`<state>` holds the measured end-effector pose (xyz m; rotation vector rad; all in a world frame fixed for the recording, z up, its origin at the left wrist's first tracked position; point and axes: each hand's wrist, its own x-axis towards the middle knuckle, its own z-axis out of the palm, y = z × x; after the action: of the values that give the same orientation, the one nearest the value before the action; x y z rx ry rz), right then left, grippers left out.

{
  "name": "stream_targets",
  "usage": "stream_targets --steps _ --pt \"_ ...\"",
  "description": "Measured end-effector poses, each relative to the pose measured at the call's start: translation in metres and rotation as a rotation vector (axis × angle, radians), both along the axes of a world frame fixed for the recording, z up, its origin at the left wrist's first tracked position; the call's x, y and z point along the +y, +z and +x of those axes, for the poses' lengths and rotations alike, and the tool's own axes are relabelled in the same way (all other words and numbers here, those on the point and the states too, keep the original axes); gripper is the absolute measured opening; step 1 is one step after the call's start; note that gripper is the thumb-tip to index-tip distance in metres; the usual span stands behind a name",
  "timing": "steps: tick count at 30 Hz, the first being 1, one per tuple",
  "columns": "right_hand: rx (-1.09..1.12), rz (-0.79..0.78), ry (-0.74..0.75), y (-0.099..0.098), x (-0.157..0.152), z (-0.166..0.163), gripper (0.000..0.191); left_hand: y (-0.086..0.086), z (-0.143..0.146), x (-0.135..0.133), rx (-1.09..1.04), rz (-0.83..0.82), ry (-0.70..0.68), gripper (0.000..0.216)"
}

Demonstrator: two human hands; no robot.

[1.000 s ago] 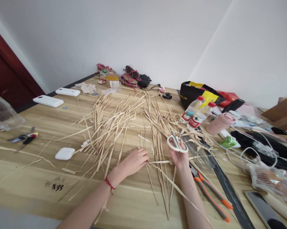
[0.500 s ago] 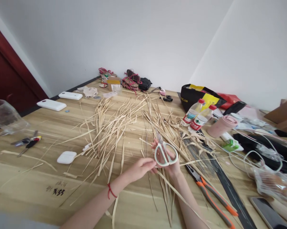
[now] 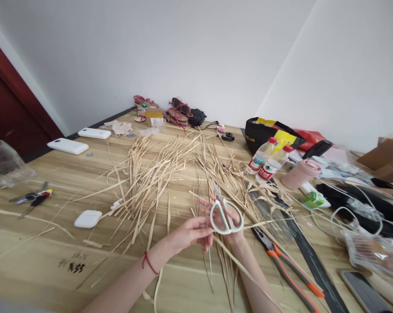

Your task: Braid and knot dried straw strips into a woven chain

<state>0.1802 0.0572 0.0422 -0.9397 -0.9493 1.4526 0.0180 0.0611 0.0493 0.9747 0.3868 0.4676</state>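
White-handled scissors [image 3: 227, 232] lie across my right hand [image 3: 236, 238], blades pointing away from me. My right palm is turned up under the handles, and its fingertips show to the left of them. My left hand [image 3: 191, 231], with a red string bracelet [image 3: 145, 261] at the wrist, is pinched close beside the scissors. A thin pale strand [image 3: 210, 269] hangs down from its fingers. Loose straw strips [image 3: 225, 271] lie under and between my forearms. Long flat straw strips [image 3: 150, 174] are spread in a heap beyond my hands.
Orange-handled pliers [image 3: 292, 271] lie right of my right forearm. Two red-capped bottles [image 3: 270, 167], a pink cup [image 3: 301, 174] and a black-yellow bag [image 3: 264, 134] stand at the right. On the left are a white earphone case [image 3: 88, 219], another cutting tool [image 3: 36, 198] and a clear container [image 3: 8, 163].
My left fingers have shifted slightly down and left, and the thin strand now shows below them. The scissors have tilted a little, while my right fingertips have spread into clearer view.
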Motion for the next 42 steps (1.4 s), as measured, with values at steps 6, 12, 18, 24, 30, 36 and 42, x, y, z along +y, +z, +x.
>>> stream_targets --steps 6,12,18,24,30,36,42 --pt "-0.011 0.044 -0.007 -0.006 0.005 0.011 0.059 0.009 -0.015 0.016 0.029 0.067 0.240 0.028" --pt "0.161 0.014 0.004 -0.010 0.008 0.021 0.041 -0.004 -0.029 0.040 0.025 0.025 0.709 0.032" --pt "0.265 0.014 -0.007 -0.015 0.008 0.025 0.031 -0.031 -0.039 0.058 0.408 0.318 0.995 0.043" --pt "0.268 0.050 -0.072 -0.017 0.013 0.025 0.057 -0.039 -0.049 0.060 0.691 0.710 1.023 0.034" --pt "0.235 0.005 -0.025 -0.024 0.017 0.030 0.040 -0.033 -0.055 0.061 0.745 0.990 0.984 0.033" --pt "0.463 -0.039 0.016 -0.015 0.010 0.026 0.042 -0.032 -0.073 0.071 1.011 1.147 1.172 0.042" --pt "0.399 -0.059 0.065 -0.020 0.013 0.022 0.039 -0.029 -0.113 0.086 1.331 1.150 1.295 0.028"
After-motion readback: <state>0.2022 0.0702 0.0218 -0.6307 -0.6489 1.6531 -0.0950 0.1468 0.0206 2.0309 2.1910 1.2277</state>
